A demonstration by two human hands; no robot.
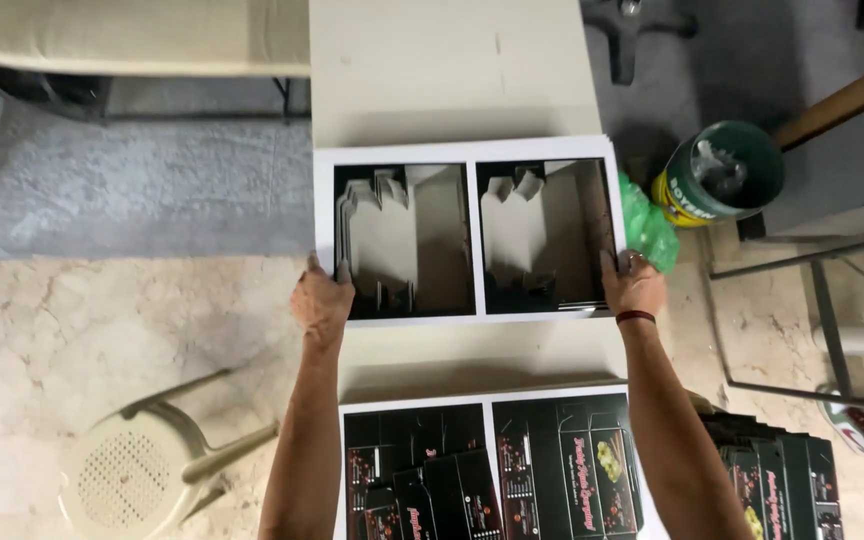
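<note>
- Sheets: a stack of white-bordered card sheets printed with two black box shapes (467, 240) lies across the pale worktable (452, 70), long axis running left to right, just ahead of both hands.
- Left hand (322, 298) grips the stack's left edge near its front corner.
- Right hand (633, 285) clasps the right edge; both hands equally near.
- Second printed sheet pile (492, 465) lies at the table's near edge, between the forearms.
</note>
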